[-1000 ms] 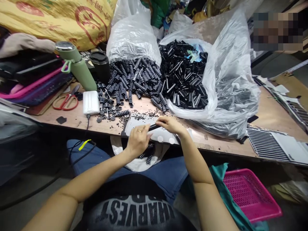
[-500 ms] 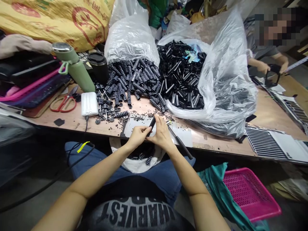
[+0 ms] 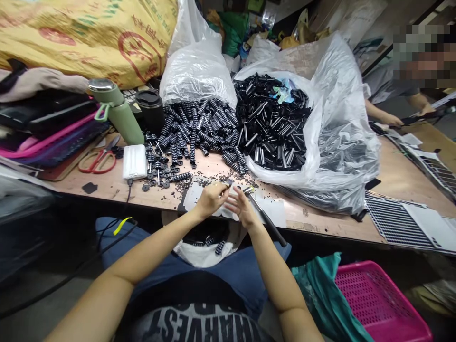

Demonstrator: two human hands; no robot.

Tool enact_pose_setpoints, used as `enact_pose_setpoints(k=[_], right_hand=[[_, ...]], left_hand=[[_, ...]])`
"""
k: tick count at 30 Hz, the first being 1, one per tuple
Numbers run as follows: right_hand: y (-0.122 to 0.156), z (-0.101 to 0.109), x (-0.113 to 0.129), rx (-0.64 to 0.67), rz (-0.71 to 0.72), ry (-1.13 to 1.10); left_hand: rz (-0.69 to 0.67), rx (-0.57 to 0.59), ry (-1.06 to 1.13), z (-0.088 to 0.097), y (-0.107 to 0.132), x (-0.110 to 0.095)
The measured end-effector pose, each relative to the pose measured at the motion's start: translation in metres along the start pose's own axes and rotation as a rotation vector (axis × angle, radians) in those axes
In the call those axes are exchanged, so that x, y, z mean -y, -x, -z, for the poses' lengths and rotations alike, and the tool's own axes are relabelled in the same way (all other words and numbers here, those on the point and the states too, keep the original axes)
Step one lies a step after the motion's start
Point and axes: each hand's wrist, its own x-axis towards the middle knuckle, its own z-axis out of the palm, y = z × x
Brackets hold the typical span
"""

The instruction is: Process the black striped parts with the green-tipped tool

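Note:
My left hand [image 3: 211, 199] is closed round a small dark tube [image 3: 229, 183], of which only the end shows past the fingers. Just to the right, my right hand [image 3: 242, 207] has its fingers apart, close to the left fingertips and holding nothing that I can see. Both hands are over a pale plate [image 3: 194, 194] at the table's front edge. Beside the right hand lies a hammer [image 3: 267, 221], its dark handle jutting past the edge. Tiny dark bits [image 3: 213, 176] are scattered behind the hands.
Ridged black-and-white rods [image 3: 199, 123] pile up behind, next to a plastic bag [image 3: 342, 142] of black tubes [image 3: 274, 128]. On the left are a green bottle [image 3: 123, 118], a white power bank [image 3: 134, 162] and red-handled scissors [image 3: 97, 161]. A co-worker's hand [image 3: 390, 118] appears far right.
My right hand has come off the dark tube and its fingers have spread. The tube has tilted, showing mostly its end in my left hand. The whole view has shifted slightly.

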Motion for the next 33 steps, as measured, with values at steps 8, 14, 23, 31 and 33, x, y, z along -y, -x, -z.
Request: enact_pose_setpoints(k=[8,14,23,31,33], right_hand=[[-0.009,0.002,0.002,-0.115,-0.061,-0.272],[-0.001,0.013,-0.008,-0.303,0.184,0.684],[0.012,0.003,-0.02,-0.169,0.192,1.009],[0.011,0.005,-0.021,-0.15,0.139,0.95],[0.011,0.006,-0.018,-0.121,0.191,0.874]], left_hand=[[-0.274,0.105,-0.151,0.002,0.011,0.003],[0.488,-0.147,-0.452,0.043,-0.085,0.078],[0.59,0.076,-0.383,0.047,-0.121,0.129],[0.678,-0.221,0.943,0.049,-0.073,0.066],[0.661,-0.189,1.037,0.048,-0.06,0.047]])
